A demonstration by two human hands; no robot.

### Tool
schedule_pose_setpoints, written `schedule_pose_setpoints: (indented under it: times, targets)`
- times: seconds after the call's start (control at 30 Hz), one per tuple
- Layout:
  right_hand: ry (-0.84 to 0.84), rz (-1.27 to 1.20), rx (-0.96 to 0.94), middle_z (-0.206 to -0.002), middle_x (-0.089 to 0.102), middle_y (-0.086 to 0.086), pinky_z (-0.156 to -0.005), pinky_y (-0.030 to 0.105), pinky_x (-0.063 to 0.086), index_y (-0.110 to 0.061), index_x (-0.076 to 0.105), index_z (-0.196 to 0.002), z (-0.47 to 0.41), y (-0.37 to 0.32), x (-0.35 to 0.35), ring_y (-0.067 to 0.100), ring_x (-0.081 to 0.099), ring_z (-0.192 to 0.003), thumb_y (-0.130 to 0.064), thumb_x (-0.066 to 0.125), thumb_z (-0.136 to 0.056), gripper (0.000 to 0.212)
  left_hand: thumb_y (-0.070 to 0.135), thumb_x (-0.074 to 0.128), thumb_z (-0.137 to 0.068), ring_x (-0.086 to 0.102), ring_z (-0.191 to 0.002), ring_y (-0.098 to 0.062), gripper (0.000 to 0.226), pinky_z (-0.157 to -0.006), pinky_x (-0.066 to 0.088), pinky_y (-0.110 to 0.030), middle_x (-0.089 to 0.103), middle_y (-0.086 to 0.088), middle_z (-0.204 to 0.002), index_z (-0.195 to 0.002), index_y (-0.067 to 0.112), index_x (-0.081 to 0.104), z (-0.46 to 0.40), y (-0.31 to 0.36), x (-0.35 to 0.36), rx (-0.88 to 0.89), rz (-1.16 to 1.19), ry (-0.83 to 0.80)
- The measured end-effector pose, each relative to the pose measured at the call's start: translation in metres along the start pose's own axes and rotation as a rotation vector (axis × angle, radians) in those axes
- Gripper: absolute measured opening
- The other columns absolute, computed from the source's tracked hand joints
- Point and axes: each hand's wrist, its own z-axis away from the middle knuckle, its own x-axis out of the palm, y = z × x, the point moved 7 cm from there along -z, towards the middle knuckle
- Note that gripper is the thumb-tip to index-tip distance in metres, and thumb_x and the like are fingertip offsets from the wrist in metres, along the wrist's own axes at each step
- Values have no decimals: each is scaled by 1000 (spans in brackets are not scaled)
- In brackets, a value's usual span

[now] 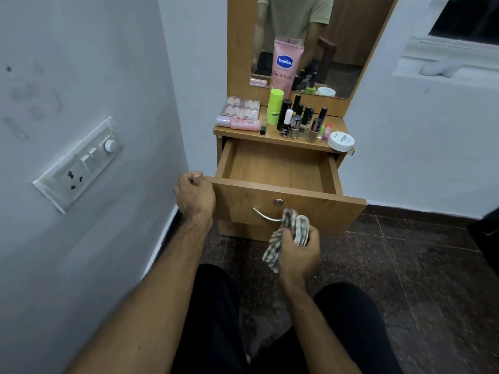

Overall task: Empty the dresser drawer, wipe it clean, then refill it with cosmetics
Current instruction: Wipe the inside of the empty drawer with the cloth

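Observation:
The wooden dresser drawer [297,206] is pulled out and its inside holds nothing. My left hand [195,194] grips the drawer front's top left corner. My right hand [298,251] holds a bunched striped grey-and-white cloth [290,230] just in front of the metal drawer handle [266,215]. On the dresser top [270,137] stand the cosmetics: a pink Vaseline tube [285,66], a lime-green bottle [275,106], several nail polish bottles [297,125], a clear box of press-on nails [241,106], a pink tube lying flat [244,123] and a white jar [341,141].
A mirror [310,36] rises behind the cosmetics. A white wall with a switch and socket plate [81,164] stands close on the left. Another white wall and a window ledge [445,66] are on the right. Dark tiled floor [405,265] lies below; my knees show at the bottom.

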Motion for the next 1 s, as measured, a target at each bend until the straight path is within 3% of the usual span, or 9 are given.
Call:
schedule_pose_setpoints:
  times: [0.13, 0.23, 0.4, 0.53, 0.77, 1.0]
  targets:
    - [-108, 472, -574, -109, 63, -9, -81, 34, 47, -26, 68, -109, 6, -32, 22, 13, 55, -98, -17, 78, -78, 34, 25, 42, -102, 53, -102, -20, 26, -82, 43, -32, 51, -5, -128, -118, 18, 62, -1, -3, -1, 0, -5, -2]
    - [-200, 632, -679, -112, 64, -7, -92, 36, 41, -28, 69, -111, 6, -37, 43, 15, 57, -103, -19, 83, -74, 41, 27, 42, -103, 51, -99, -18, 27, -84, 43, -31, 49, -4, -128, -119, 20, 62, 1, -6, -1, 9, -8, -3]
    - [-430, 827, -843, -124, 63, -8, -93, 32, 35, -33, 69, -117, 19, -39, 71, 15, 58, -107, -24, 76, -75, 43, 29, 42, -104, 52, -102, -19, 28, -83, 40, -30, 48, -6, -128, -121, 19, 62, 2, -6, -1, -1, 3, 20]
    - [-476, 904, -862, -122, 64, -10, -92, 33, 31, -35, 67, -116, 12, -43, 73, 12, 59, -105, -26, 72, -73, 44, 27, 43, -104, 50, -100, -17, 28, -85, 42, -30, 49, -4, -126, -120, 19, 64, 0, -5, -3, 20, -17, 16]
    - [-365, 865, -801, -109, 69, -11, -82, 32, 27, -31, 66, -121, -12, -41, 40, 10, 58, -93, -31, 70, -79, 42, 25, 43, -103, 51, -101, -17, 28, -85, 40, -29, 50, -3, -126, -121, 18, 64, 3, -4, -3, 44, -19, 19]
    - [-520, 1000, -837, -108, 68, -9, -84, 36, 30, -36, 65, -127, -3, -50, 59, 15, 59, -92, -32, 61, -79, 48, 22, 41, -104, 49, -100, -17, 30, -84, 36, -27, 50, -6, -129, -122, 15, 64, 7, 0, -6, 53, -42, 42]
